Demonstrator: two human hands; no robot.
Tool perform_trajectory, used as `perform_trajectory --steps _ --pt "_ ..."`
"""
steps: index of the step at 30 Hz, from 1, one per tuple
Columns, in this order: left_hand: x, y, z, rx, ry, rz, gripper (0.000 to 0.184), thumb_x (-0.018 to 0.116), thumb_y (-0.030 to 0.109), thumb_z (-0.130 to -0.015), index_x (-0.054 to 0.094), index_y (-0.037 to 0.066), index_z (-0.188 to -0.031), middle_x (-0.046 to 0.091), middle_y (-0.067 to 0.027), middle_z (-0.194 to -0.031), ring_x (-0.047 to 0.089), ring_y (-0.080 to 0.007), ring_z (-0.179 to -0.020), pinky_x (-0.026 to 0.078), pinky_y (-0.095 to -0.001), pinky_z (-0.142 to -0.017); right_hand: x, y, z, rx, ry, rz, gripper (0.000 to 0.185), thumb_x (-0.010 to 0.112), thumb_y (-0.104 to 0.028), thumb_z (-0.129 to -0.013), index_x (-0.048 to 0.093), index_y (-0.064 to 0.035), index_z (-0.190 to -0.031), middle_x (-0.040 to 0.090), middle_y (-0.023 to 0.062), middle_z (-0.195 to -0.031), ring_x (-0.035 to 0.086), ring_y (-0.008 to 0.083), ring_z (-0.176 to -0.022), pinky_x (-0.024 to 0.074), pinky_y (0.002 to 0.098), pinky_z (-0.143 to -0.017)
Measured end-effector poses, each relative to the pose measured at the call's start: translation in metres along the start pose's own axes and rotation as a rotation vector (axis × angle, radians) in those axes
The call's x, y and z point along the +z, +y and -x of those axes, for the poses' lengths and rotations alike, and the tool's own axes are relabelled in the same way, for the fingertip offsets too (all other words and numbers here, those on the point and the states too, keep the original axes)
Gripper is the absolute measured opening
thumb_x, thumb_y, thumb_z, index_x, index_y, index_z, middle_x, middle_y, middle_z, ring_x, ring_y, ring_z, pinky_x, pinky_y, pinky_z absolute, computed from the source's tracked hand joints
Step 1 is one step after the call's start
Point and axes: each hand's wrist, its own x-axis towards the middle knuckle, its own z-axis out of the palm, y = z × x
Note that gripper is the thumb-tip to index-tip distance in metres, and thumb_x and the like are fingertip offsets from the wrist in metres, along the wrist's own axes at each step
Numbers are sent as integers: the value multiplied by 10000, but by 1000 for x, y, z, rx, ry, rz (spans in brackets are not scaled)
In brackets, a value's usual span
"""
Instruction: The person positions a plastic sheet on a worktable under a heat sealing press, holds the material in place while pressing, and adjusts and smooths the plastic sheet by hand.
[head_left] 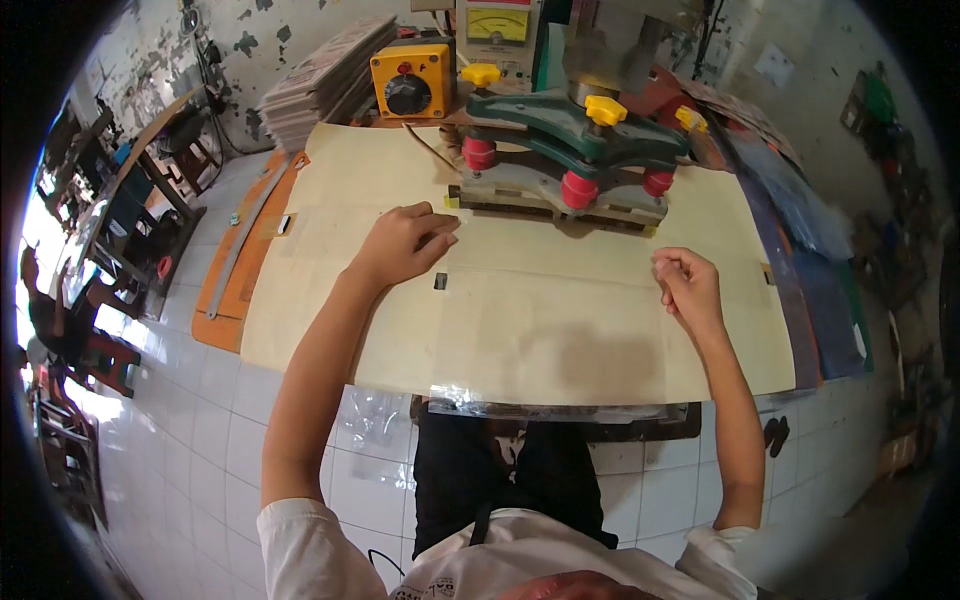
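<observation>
My left hand (406, 245) rests on a cream board (560, 330), just left of the press head's lower plate. Its fingers are partly bent, with the thumb apart and nothing visible between them. Farther right, my right hand (692, 284) is at the board, fingers curled in toward the thumb; whatever they may hold is hidden. Ahead of both hands stands a green press head (560, 125) with yellow knobs (605, 110) and red round spacers (579, 188). A metal-edged plate (560, 205) hangs under it, low over the board. A small dark patch (440, 281) marks the board near my left hand.
A yellow control box (411, 82) with a black dial and a meter (498, 27) stand behind the board. Stacked flat sheets (325, 85) lie at back left. An orange board with a metal ruler (245, 240) sits left; clear plastic (795, 205) lies right.
</observation>
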Motion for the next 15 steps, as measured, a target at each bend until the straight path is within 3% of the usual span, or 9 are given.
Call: perform_trajectory --steps 6,8,11,12,15 --pt "-9 6 1 91 19 -199 292 675 192 -871 740 76 -1131 655 -130 -818 651 -312 -751 519 -433 -715 -14 -10 34 -95 148 40 173 679 -96 -932 719 14 -1059 635 2 -756 513 53 -574 421 218 -499" --pt "-18 16 5 -45 -79 -241 405 697 227 -864 683 85 -1243 682 -128 -857 674 -320 -797 529 -437 -751 -26 -10 52 -363 186 389 181 688 -94 -924 724 26 -1055 640 0 -756 506 57 -629 431 230 -567" --pt "-36 34 22 -128 -107 -163 483 695 284 -870 634 114 -1318 701 -130 -901 675 -343 -798 531 -449 -770 -46 -23 81 -280 219 379 182 690 -82 -915 729 30 -1054 639 -3 -753 498 53 -648 435 231 -604" --pt "-42 42 32 -162 -145 -150 559 708 304 -870 580 97 -1373 696 -156 -1028 671 -365 -914 529 -452 -826 -55 -17 86 -278 229 379 182 690 -82 -915 729 30 -1054 639 -3 -753 498 53 -648 435 231 -604" --pt "-51 68 67 -67 -3 -198 512 705 268 -876 603 65 -1334 666 -183 -1126 646 -383 -1005 522 -460 -876 -86 14 91 -276 257 308 185 691 -83 -915 731 25 -1059 632 -12 -760 494 45 -651 428 219 -606"
